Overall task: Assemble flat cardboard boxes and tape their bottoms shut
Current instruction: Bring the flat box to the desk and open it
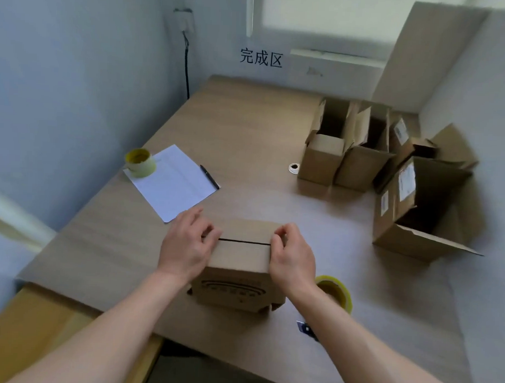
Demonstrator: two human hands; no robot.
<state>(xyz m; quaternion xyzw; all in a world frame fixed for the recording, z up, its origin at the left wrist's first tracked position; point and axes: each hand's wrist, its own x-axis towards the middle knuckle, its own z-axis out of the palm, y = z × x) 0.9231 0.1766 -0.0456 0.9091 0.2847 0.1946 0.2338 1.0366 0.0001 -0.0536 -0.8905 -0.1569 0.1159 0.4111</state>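
A small brown cardboard box [238,265] stands flaps-up on the pale wooden table [247,128] between both hands, the left hand [186,246] curled over its left edge and the right hand [293,254] pinching its right edge at the seam.
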